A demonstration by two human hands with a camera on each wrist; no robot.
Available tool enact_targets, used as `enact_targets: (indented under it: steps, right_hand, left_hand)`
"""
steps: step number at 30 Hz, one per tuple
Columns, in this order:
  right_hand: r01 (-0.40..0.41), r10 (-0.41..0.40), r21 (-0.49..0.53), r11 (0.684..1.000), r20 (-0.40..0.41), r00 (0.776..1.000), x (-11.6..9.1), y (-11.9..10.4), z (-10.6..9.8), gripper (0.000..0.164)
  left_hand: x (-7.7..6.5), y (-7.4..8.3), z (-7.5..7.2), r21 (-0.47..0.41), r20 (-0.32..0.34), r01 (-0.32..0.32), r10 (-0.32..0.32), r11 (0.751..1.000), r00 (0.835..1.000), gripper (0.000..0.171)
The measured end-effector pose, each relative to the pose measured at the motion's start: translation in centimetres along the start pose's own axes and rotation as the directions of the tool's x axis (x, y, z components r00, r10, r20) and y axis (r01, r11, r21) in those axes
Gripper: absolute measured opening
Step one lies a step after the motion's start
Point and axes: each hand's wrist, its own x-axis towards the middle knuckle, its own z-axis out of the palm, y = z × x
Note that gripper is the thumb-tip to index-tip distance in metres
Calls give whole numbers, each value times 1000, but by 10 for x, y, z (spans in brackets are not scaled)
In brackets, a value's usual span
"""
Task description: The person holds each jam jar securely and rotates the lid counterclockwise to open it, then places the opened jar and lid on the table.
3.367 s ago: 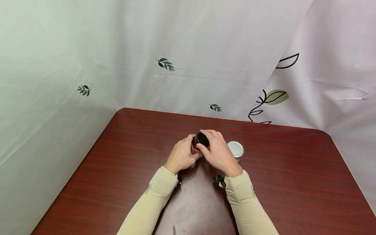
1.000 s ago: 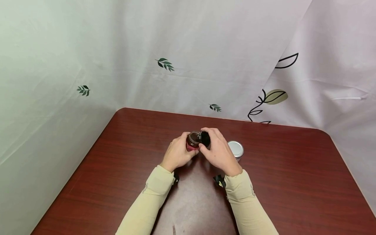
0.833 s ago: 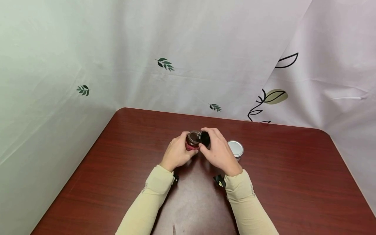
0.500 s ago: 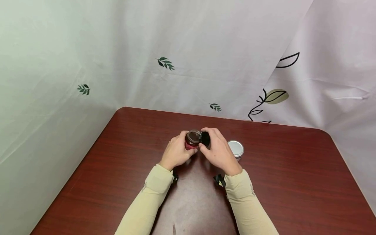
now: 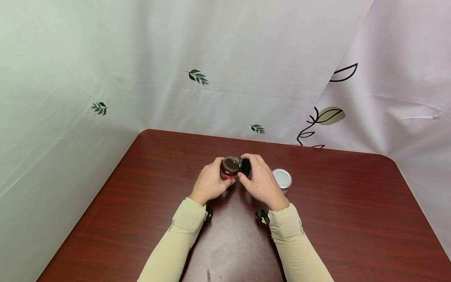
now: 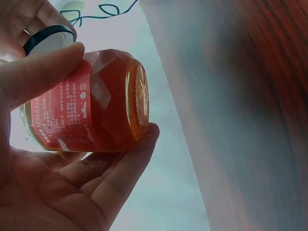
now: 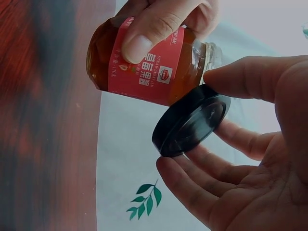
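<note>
Tabletop glossy red-brown, leaf-printed pale cloth behind, left fingers clasping jam jar, right fingers pinching black lid

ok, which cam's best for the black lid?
Right wrist: the black lid is large there, rim and inside both showing. Left wrist has it near the top-left corner, partly covered; head shows it small and dark beside the open jar.

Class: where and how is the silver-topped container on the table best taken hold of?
Probably around the side of the container, just below its flat top, coming from above and the person's right. It stands upright, and its round rim suggests an even hold; the right hand partly hides its left side.
</note>
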Motion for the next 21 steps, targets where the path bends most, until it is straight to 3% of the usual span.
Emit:
enact_targets:
  steps: [21]
  right_hand:
    - [-34,34,7,999,6,999,1,4,7,46]
  left_hand:
    - [1,-3,-3,0,-3,12,-12,1000,1000,62]
